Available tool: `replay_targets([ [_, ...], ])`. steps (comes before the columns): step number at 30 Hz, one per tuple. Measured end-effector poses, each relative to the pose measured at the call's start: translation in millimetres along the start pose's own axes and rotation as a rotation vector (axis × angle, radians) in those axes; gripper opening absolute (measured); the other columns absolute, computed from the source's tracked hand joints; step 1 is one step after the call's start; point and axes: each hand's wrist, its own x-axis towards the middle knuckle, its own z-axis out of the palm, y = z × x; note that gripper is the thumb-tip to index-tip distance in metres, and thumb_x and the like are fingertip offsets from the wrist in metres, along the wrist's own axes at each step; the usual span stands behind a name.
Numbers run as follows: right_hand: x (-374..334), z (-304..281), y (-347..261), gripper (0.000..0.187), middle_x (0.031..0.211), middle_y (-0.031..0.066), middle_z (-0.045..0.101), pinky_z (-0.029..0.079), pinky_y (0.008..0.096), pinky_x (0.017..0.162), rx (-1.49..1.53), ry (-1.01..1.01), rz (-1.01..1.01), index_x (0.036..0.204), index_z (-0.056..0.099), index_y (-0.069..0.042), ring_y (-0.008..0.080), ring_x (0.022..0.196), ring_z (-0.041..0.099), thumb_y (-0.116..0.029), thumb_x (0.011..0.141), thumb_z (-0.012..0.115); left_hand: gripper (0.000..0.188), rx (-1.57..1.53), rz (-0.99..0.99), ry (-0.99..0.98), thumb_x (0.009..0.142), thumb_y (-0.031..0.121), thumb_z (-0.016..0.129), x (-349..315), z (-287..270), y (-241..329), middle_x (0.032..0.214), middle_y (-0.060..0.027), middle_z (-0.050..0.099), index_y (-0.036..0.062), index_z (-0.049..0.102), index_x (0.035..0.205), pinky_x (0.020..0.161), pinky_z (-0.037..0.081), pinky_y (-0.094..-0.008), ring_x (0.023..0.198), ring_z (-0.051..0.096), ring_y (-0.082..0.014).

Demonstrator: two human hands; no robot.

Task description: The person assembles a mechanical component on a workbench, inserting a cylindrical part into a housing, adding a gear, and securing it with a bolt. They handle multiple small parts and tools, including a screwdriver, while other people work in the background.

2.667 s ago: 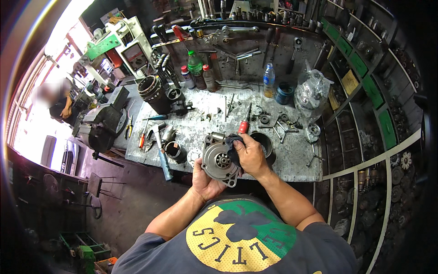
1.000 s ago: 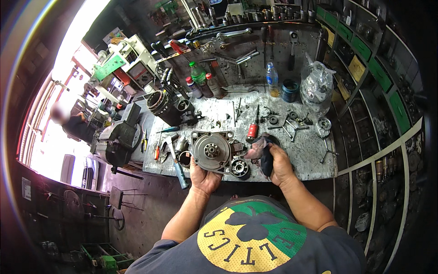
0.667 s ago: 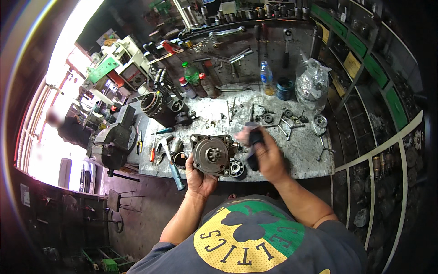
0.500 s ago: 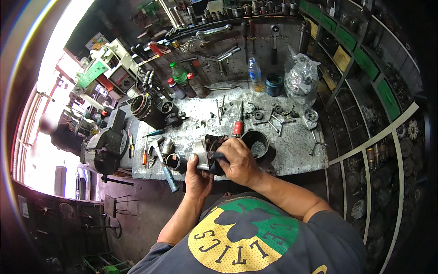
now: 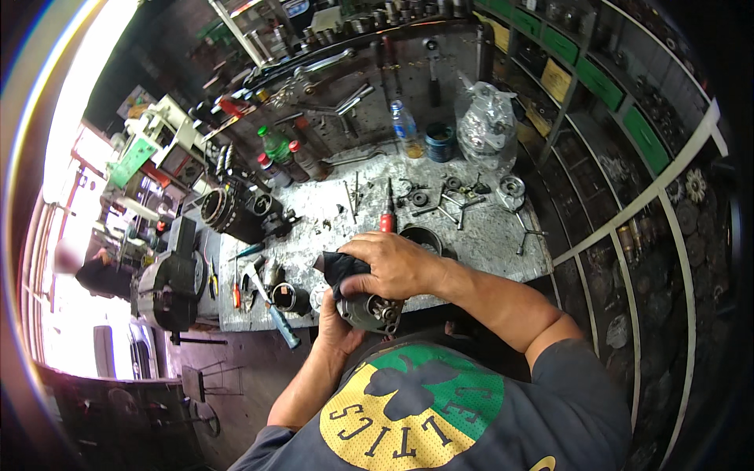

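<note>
By the near edge of the workbench (image 5: 491, 251), a metal housing (image 5: 359, 315) is clasped by the left hand (image 5: 338, 331) and apparently being wiped with a dark cloth (image 5: 344, 269) bunched in the right hand (image 5: 397, 263), so steady support seems called for next.

White light floods in from a tall opening (image 5: 72, 326) on the left, with pale ribbed slats (image 5: 45, 255) along its side, while the far corners stay dim. A grey, stained workbench (image 5: 491, 247) stands before a dark back panel (image 5: 373, 127), and shelving (image 5: 646, 206) with at least 4 green drawer fronts (image 5: 646, 140) curves along the right. At lower left, a small seat (image 5: 192, 383) on thin legs stands on the dull purplish floor (image 5: 251, 349).
</note>
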Motion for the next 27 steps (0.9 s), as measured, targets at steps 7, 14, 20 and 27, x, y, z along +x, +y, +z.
replay_targets([
  [7,-10.8,-56.8,25.6,0.035,0.118,0.0126,0.078,0.058,0.0446,0.094,0.734,0.453,0.534,0.129,0.07,0.002,0.0303,0.104,0.074,-0.029,0.116,0.058,0.063,-0.181,0.036,-0.072,0.097,0.048,0.072,18.4,17.4,-4.4,0.146,-0.0119,0.071,0.01,0.067,0.147,0.123,0.049,-0.0534,0.137,0.066,-0.0303],
  [14,-62.4,13.5,47.4,0.031,0.08,0.0248,0.071,0.053,0.0451,0.069,0.094,0.579,0.382,0.111,0.073,0.002,0.0362,0.074,0.073,-0.029,0.11,0.068,0.066,-0.121,0.042,-0.139,0.095,0.049,0.074,31.8,27.2,-2.5,0.147,-0.0101,0.071,0.0123,0.064,0.15,0.118,0.053,-0.0488,0.134,0.068,-0.0287],
  [20,-66.7,-28.8,95.3,0.047,0.092,0.0139,0.079,0.053,0.0341,0.053,1.069,1.028,0.709,0.118,0.072,-0.007,0.0189,0.066,0.068,-0.048,0.118,0.049,0.077,0.13,0.155,-0.143,0.091,0.045,0.08,55.2,45.7,1.5,0.145,-0.0163,0.07,0.0022,0.058,0.152,0.119,0.051,-0.0515,0.136,0.066,-0.0321],
  [27,-137.2,-71.9,89.8,0.04,0.09,0.0076,0.074,0.049,0.0327,0.044,0.749,1.09,0.748,0.12,0.068,-0.011,0.0181,0.062,0.068,-0.05,0.114,0.059,0.061,1.568,0.773,-0.417,0.08,0.021,0.089,100.2,61.3,33.4,0.173,-0.0269,0.042,0.004,0.074,0.136,0.122,0.047,-0.0466,0.154,0.051,-0.041],
])
